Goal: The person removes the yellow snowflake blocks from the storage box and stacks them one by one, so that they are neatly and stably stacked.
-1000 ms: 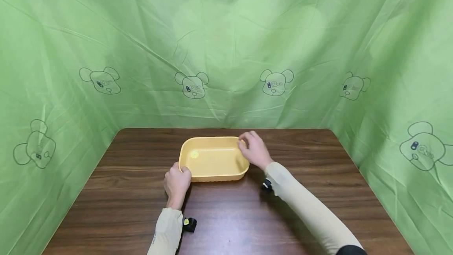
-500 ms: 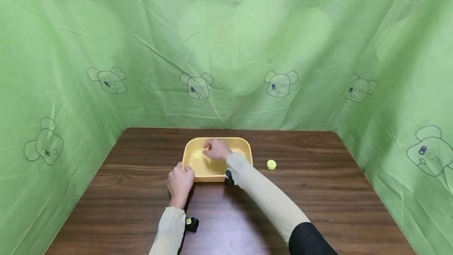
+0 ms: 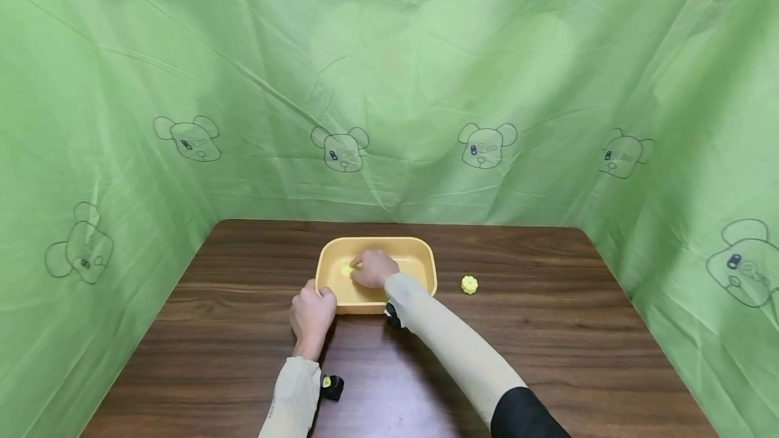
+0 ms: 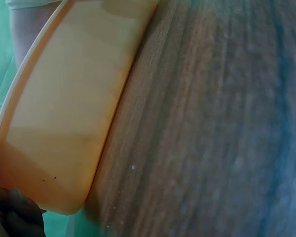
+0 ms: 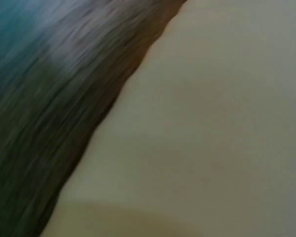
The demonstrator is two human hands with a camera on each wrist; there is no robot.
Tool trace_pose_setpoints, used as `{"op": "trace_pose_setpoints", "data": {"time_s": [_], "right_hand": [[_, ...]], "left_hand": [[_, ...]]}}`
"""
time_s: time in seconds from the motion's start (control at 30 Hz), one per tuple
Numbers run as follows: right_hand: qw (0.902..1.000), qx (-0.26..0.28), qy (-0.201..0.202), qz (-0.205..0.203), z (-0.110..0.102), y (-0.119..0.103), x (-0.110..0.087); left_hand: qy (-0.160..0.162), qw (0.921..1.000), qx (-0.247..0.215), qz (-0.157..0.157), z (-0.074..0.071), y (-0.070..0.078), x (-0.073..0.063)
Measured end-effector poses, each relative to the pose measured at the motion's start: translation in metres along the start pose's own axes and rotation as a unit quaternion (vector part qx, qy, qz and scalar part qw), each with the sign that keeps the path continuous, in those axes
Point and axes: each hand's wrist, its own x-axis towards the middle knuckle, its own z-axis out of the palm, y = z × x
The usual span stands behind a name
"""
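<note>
A yellow rectangular tray (image 3: 414, 252) with rounded corners sits on the table, its side wall (image 4: 64, 98) filling part of the left wrist view. My left hand (image 3: 312, 316) grips its near left corner, thumb over the rim. My right hand (image 3: 374, 268) reaches down into the tray, its fingertips pinching a small pale yellow piece (image 3: 347, 271) near the left end; the fingers partly cover it. To the right of the tray, a small round yellow piece with a scalloped edge (image 3: 469, 284) lies on the wood. Only the tray's outer wall (image 5: 197, 123) and blurred wood show in the right wrist view.
The dark wooden table (image 3: 548, 330) carries all of this. Green cloth (image 3: 389, 86) printed with bear heads hangs behind the table and along both sides. My right forearm (image 3: 456, 347) crosses over the tray's near right side.
My right hand let go of a scalloped yellow piece right of the tray, then moved left into the tray. The piece inside has shifted slightly right. The left hand keeps its grip.
</note>
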Motion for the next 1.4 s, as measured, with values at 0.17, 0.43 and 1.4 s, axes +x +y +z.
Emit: {"op": "trace_pose_setpoints", "data": {"time_s": [0.17, 0.43, 1.4], "right_hand": [[0.9997, -0.016, 0.018, -0.002, -0.001, 0.000, -0.003], [0.9999, 0.006, 0.001, -0.015, -0.001, 0.006, -0.009], [0.9459, 0.265, 0.186, -0.021, -0.084, 0.095, -0.063]], "left_hand": [[-0.004, 1.0000, -0.001, -0.003, -0.002, 0.001, 0.001], [-0.007, 1.0000, 0.001, -0.005, -0.001, 0.002, 0.002], [-0.019, 0.9994, 0.024, 0.013, -0.005, -0.001, 0.005]]}}
